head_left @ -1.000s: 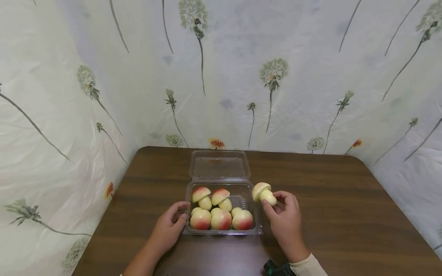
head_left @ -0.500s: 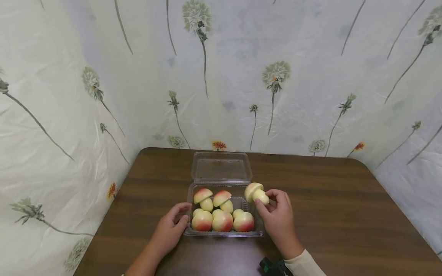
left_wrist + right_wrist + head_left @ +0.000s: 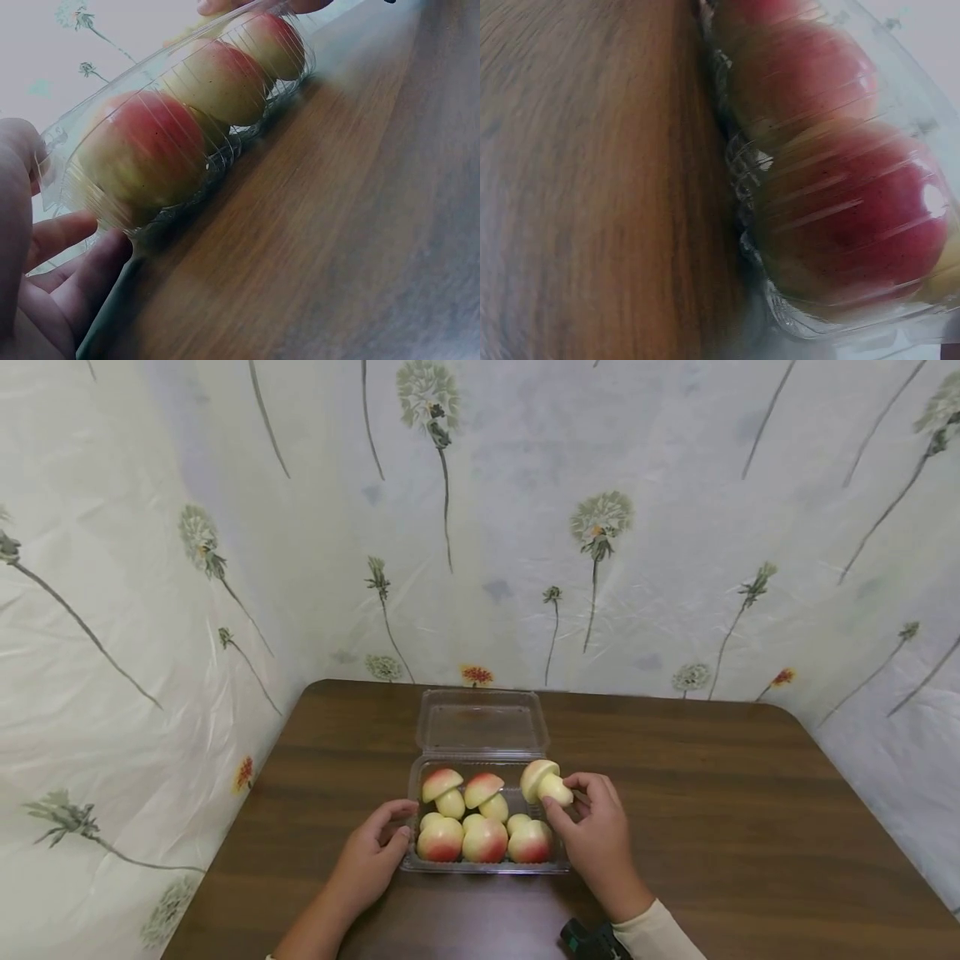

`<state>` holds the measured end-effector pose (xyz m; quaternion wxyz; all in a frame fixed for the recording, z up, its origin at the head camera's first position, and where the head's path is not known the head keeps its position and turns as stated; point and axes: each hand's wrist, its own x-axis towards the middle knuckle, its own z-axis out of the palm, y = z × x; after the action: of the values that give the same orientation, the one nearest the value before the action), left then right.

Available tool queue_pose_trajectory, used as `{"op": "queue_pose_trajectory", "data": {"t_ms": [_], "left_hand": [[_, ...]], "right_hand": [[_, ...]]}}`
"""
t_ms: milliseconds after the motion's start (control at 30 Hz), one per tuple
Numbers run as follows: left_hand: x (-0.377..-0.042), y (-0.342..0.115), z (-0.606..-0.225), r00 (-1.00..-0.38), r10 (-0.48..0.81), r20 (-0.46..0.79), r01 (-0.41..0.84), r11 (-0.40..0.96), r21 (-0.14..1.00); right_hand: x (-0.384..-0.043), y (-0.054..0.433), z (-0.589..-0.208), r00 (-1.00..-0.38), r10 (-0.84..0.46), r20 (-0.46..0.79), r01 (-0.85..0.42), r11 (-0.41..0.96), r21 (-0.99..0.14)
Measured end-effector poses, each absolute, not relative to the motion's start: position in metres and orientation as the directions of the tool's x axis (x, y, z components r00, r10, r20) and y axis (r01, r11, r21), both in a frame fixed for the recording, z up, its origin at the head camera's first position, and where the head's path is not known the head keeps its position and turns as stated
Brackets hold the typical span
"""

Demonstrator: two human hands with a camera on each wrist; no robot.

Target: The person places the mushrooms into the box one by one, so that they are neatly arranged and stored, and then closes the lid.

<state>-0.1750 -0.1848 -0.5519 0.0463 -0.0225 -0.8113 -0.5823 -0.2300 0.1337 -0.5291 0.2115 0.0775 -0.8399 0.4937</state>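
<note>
My right hand (image 3: pixel 597 835) pinches the pale stem of a toy mushroom (image 3: pixel 537 779) between thumb and fingers, its red-and-cream cap pointing left. It hangs over the back right part of a clear plastic container (image 3: pixel 480 870). Two mushrooms lie in the back row, one of them with a red cap (image 3: pixel 483 789). Three more fill the front row, with round red-blushed caps, including the leftmost mushroom (image 3: pixel 142 150). My left hand (image 3: pixel 369 853) grips the container's left rim, its fingers (image 3: pixel 67 234) against the side wall. In the right wrist view, a front mushroom (image 3: pixel 855 217) shows through the plastic; the right hand is hardly visible there.
The hinged clear lid (image 3: pixel 482 720) lies back behind the container. Everything stands on a dark brown wooden table (image 3: pixel 705 827). A dandelion-patterned sheet (image 3: pixel 495 527) hangs behind and at the sides. A dark device (image 3: pixel 588 941) sits at the right wrist.
My right hand has carried the mushroom leftward, from beside the container to over its back right part. The left hand has kept its place on the rim.
</note>
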Motion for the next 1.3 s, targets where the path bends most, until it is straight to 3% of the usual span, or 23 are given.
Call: {"op": "queue_pose_trajectory", "data": {"t_ms": [700, 1300], "left_hand": [[-0.1753, -0.1846, -0.5493, -0.997, -0.020, 0.075, 0.064, 0.336, 0.940], [-0.1744, -0.1841, -0.5542, -0.996, -0.024, 0.092, 0.077, 0.355, 0.931]], "right_hand": [[-0.2326, 0.1304, -0.5250, -0.938, -0.025, 0.345, -0.308, 0.514, -0.800], [-0.2351, 0.1325, -0.5218, -0.951, -0.101, 0.292, -0.281, 0.676, -0.681]]}}
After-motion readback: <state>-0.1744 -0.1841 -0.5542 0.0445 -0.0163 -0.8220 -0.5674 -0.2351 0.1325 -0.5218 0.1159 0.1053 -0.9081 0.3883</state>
